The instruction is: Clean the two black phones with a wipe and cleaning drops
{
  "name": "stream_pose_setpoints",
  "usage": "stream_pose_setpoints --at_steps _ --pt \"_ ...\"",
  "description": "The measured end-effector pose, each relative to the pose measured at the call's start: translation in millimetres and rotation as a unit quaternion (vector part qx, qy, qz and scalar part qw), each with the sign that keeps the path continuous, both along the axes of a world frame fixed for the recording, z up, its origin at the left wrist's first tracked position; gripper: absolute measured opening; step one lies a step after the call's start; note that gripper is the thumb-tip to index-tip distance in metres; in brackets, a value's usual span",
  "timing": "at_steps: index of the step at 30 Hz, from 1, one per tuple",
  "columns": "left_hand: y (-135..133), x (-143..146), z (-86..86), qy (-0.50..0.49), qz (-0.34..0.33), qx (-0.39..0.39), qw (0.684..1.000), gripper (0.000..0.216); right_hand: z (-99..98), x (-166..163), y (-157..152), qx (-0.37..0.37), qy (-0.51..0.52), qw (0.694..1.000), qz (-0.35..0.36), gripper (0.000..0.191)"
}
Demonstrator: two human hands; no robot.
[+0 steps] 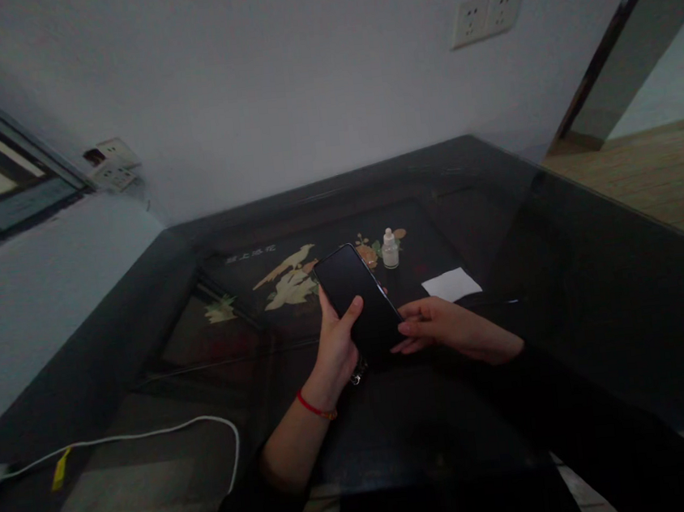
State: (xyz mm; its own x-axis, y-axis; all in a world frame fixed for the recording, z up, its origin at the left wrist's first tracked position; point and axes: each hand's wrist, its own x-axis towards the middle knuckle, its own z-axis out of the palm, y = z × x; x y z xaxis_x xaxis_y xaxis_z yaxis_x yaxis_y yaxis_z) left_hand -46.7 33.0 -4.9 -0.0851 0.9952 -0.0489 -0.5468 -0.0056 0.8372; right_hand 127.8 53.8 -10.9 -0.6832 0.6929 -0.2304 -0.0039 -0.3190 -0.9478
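Observation:
A black smartphone (357, 283) with a dark screen is held up over the table, tilted to the left. My left hand (337, 344) wraps its left side, thumb lying across the screen. At the phone's lower right edge, my right hand (441, 327) touches it with the fingertips, thumb in front and fingers partly behind. Below the left palm a small shiny item (357, 372) shows, too dark to name. Beyond the phone stands a small white dropper bottle (389, 249). A white piece of paper (452, 284) lies just past my right hand.
The dark glossy table (532, 268) bears a bird-and-flower picture (287, 282) and meets the wall at the back. A white cable (146, 434) with a yellow tag (61, 469) runs along the front left. Wall sockets (488, 15) are at upper right.

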Motion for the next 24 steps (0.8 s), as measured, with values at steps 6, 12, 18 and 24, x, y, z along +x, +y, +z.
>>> stream_pose_setpoints --at_steps 6,12,18,24 --pt "2.0 -0.1 -3.0 -0.001 -0.010 -0.019 1.000 0.092 -5.6 -2.0 0.3 0.009 -0.022 1.000 -0.017 0.024" --pt "3.3 0.0 -4.6 0.002 -0.013 -0.035 0.999 0.094 -5.9 -1.5 -0.7 -0.011 -0.022 0.999 -0.034 0.017" --pt "2.2 1.5 -6.8 -0.003 -0.028 -0.028 0.999 0.091 -9.3 -3.6 -1.5 -0.028 -0.031 0.998 -0.051 0.019" --pt "3.6 3.8 -8.8 -0.001 -0.020 -0.036 0.999 0.096 -6.4 1.0 0.4 -0.019 -0.057 0.998 -0.027 0.024"
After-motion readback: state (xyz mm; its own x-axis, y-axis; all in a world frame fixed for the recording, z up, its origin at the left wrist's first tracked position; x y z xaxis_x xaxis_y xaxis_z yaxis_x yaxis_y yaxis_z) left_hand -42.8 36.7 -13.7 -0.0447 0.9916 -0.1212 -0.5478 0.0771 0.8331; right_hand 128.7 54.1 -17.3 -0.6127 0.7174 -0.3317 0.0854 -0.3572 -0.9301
